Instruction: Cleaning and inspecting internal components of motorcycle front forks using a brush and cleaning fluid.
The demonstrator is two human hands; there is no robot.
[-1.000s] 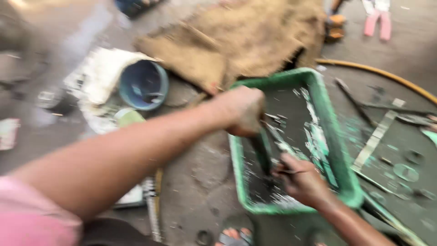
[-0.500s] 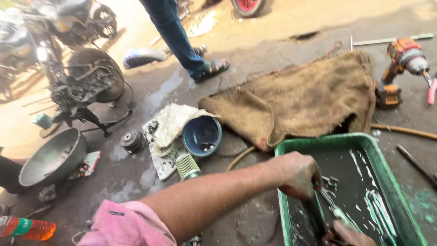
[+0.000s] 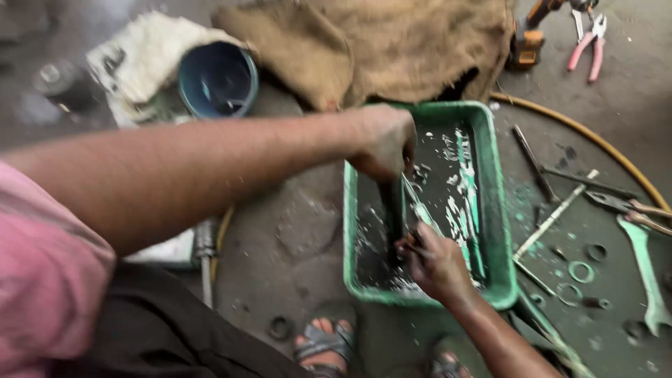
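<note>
A green plastic tray (image 3: 493, 210) on the ground holds dark liquid with pale flecks. My left hand (image 3: 381, 140) reaches across from the left and is closed around the upper end of a thin metal piece (image 3: 420, 210) that slants down into the tray. At the tray's near end, my right hand (image 3: 434, 262) pinches the lower end of the same piece. Both hands are wet and grimy.
Beyond the tray lie a burlap sack (image 3: 378, 42), a blue bucket (image 3: 217, 78) on a white cloth (image 3: 140, 56), an orange drill (image 3: 528, 35) and pink-handled pliers (image 3: 588, 49). Right of the tray are rods (image 3: 553, 217), rings (image 3: 581, 271), a wrench (image 3: 647, 273) and a yellow hose (image 3: 595, 140). My sandalled foot (image 3: 322, 343) is below.
The view has dropped from the motorbike and a standing person back down onto the tray. Both hands have stayed in the tray on the metal piece.
</note>
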